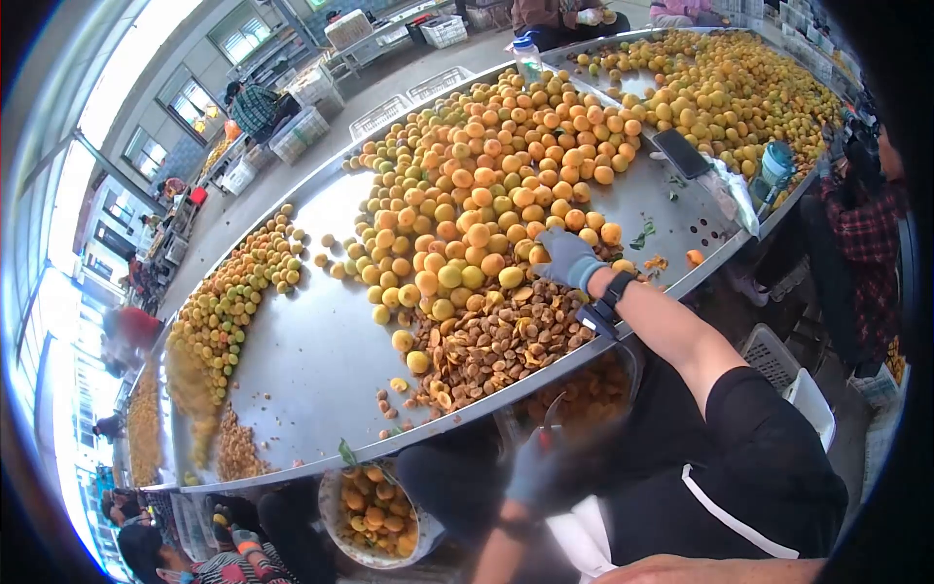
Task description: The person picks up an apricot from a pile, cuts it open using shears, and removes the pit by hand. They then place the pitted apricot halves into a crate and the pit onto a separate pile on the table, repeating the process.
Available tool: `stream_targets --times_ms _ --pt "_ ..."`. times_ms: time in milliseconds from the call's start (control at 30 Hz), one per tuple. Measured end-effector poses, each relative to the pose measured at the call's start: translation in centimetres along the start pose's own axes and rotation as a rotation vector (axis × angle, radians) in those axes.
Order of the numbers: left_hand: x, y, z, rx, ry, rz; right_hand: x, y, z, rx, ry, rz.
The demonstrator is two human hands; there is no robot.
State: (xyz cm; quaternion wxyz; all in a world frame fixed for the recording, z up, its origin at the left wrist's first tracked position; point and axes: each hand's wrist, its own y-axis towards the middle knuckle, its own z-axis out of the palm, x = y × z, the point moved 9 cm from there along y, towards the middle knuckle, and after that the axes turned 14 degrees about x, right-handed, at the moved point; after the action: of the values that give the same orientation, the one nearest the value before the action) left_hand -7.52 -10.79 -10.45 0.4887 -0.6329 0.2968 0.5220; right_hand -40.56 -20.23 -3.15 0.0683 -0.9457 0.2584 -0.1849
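Note:
My right hand (pixel 569 258), in a grey glove, reaches over the steel table to the edge of the apricot heap (pixel 477 195). Its fingers curl around an orange apricot (pixel 538 254). Just below it lies a pile of brown pits and split apricot pieces (pixel 506 341). My left hand (pixel 537 469), gloved and blurred, is closed low in front of my lap. From it a small knife (pixel 553 414) with a red handle points upward. Beyond the blade, under the table edge, a container holds orange apricot pieces (pixel 593 394).
A white bucket of apricots (pixel 375 516) stands below the table's raised rim (pixel 467 414). A phone (pixel 680 154), a blue-lidded bottle (pixel 527 56) and a teal cup (pixel 775 165) rest around the fruit. Other people sit along the table, including one in a plaid sleeve (pixel 866 229).

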Motion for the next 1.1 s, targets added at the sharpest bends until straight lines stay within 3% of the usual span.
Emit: stream_targets --times_ms 67,100,133,200,333,367,400,500,533,567,600,633,667,767,833,933,1100 --pt "0.4 0.1 0.0 -0.006 0.064 -0.021 -0.6 -1.9 -0.4 -0.152 0.525 -0.145" --pt "0.5 0.0 0.0 -0.015 0.13 -0.048 -0.3 -2.5 1.9 0.05 1.24 -0.293" --pt "-0.2 -0.2 0.3 -0.008 0.131 -0.049 1.3 -5.2 2.3 0.207 1.753 -0.348" --pt "-0.6 -0.5 0.6 -0.035 -0.09 -0.119 3.8 -9.7 1.8 0.407 2.054 -0.53" --pt "-0.7 -1.0 0.7 -0.073 -0.114 -0.171 4.0 -15.3 5.1 0.442 2.063 -0.36" --pt "-2.9 -1.1 0.6 -0.098 0.04 -0.032 4.0 -16.8 6.2 0.52 2.188 -0.334" --pt "-3.0 -0.9 0.6 -0.093 0.046 -0.025 4.0 -18.0 6.8 0.605 2.311 -0.306" --pt "-4.0 -1.2 0.2 -0.123 0.179 0.046 3.6 -19.9 7.9 0.559 2.324 -0.288" --pt "-4.4 -1.5 0.6 -0.102 0.12 0.037 3.8 -20.3 6.7 0.516 2.269 -0.471" --pt "-2.9 -1.6 0.5 -0.047 -0.01 -0.022 4.0 -21.0 6.3 0.421 2.271 -0.486" --pt "-5.1 -1.9 1.0 -0.091 0.002 0.06 3.9 -21.5 5.7 0.326 2.26 -0.502" --pt "-5.9 -2.2 1.0 -0.13 0.066 0.137 3.8 -21.9 5.5 0.314 2.207 -0.535" --pt "-5.1 -2.4 1.1 -0.108 -0.028 0.029 4.0 -22.5 5.4 0.306 2.156 -0.571" --pt "-5.2 -2.8 1.0 -0.129 0.042 0.085 4.9 -24.6 4.7 0.333 2.108 -0.557" --pt "-7.5 -3.4 1.8 -0.142 0.284 0.199 5.4 -25.8 4.4 0.286 2.041 -0.621" --pt "-8.3 -3.8 3.2 -0.109 0.525 0.171 5.3 -26.1 5.6 0.244 1.859 -0.552" --pt "-8.4 -4.1 4.1 -0.116 0.698 0.133 7.4 -27.6 6.4 0.398 2.075 -0.491"
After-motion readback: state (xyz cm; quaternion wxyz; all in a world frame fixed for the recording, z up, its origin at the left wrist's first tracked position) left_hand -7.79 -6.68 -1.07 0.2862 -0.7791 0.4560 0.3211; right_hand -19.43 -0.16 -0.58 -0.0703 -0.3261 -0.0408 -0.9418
